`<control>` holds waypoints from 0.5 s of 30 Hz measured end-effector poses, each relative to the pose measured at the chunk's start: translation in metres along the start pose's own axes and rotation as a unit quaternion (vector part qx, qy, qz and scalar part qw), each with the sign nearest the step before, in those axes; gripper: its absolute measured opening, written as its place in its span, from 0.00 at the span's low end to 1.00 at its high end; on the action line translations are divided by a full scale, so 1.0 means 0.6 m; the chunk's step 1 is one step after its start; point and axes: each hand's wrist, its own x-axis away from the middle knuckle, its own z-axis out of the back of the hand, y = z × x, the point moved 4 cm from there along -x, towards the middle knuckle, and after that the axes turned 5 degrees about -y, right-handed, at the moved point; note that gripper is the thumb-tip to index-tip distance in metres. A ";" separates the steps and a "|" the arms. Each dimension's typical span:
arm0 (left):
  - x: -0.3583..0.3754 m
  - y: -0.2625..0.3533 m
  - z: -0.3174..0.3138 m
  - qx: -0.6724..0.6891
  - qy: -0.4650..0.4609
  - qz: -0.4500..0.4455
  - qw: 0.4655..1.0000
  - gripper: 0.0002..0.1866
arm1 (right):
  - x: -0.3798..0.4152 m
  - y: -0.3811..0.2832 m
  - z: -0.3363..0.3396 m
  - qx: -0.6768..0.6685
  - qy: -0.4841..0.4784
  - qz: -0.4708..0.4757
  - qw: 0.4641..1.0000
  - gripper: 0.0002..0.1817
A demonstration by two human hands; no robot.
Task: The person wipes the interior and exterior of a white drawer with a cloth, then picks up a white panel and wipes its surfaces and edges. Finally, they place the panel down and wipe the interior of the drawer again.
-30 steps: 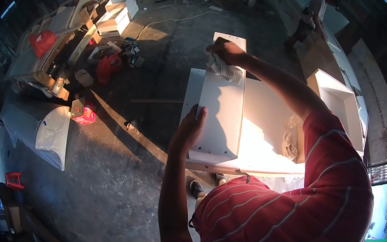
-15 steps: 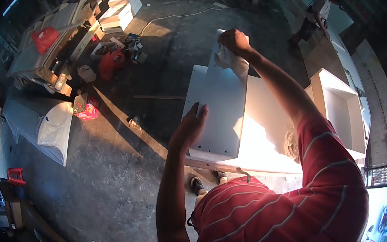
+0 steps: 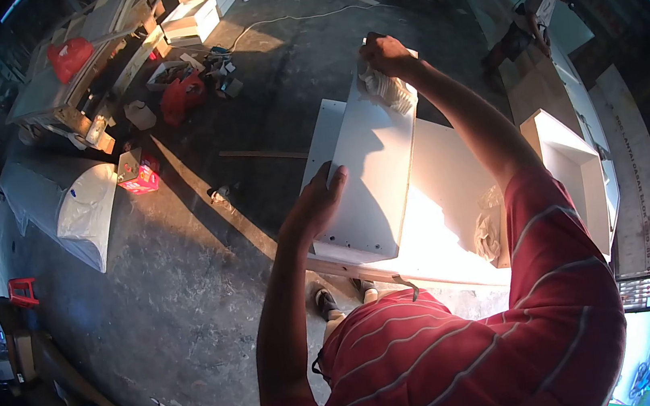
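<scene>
A long white board (image 3: pixel 373 168) lies in front of me on a white worktop (image 3: pixel 445 225), partly lit by sun, with small dark holes along its near end. My left hand (image 3: pixel 325 201) grips its left edge, thumb on the top face and the other fingers hidden below. My right hand (image 3: pixel 388 57) is closed on a crumpled pale cloth (image 3: pixel 386 91) pressed at the board's far end. Another white piece (image 3: pixel 325 126) with small holes shows under the board's left side. A second crumpled cloth (image 3: pixel 491 235) lies on the worktop by my right arm.
A white open box (image 3: pixel 568 165) stands at the right. Farther right another person (image 3: pixel 534 19) bends over a long panel. On the floor to the left are a red box (image 3: pixel 139 173), a covered pale bundle (image 3: pixel 91 211) and a red stool (image 3: pixel 24 293).
The cloth under my right hand has shifted slightly toward the board's far left corner. The left hand keeps its hold, and the whole view has moved a little.
</scene>
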 end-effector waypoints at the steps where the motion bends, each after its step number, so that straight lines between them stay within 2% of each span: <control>1: 0.001 0.004 0.003 -0.002 0.005 0.006 1.000 0.30 | 0.001 0.000 0.000 0.001 0.000 0.001 1.000 0.10; 3: 0.000 0.002 0.005 0.010 -0.001 0.017 1.000 0.31 | 0.001 -0.002 -0.011 0.053 -0.024 0.065 0.996 0.10; 9: -0.002 0.001 -0.002 0.027 -0.002 -0.008 1.000 0.30 | -0.006 -0.005 -0.011 0.064 -0.012 0.051 0.997 0.09; 10: 0.000 0.005 0.001 0.025 -0.002 -0.010 1.000 0.28 | -0.004 -0.008 -0.011 0.032 -0.034 0.009 0.999 0.10; 13: 0.003 0.006 0.002 0.017 -0.004 0.026 1.000 0.30 | -0.001 -0.016 -0.023 0.054 -0.063 0.056 0.995 0.11; 14: 0.003 0.007 0.002 0.019 -0.003 0.024 1.000 0.30 | 0.004 -0.016 -0.020 0.023 -0.022 0.063 0.998 0.11; 15: 0.005 0.008 0.001 0.022 0.001 0.018 1.000 0.30 | 0.006 -0.013 -0.021 0.024 -0.023 0.062 0.998 0.11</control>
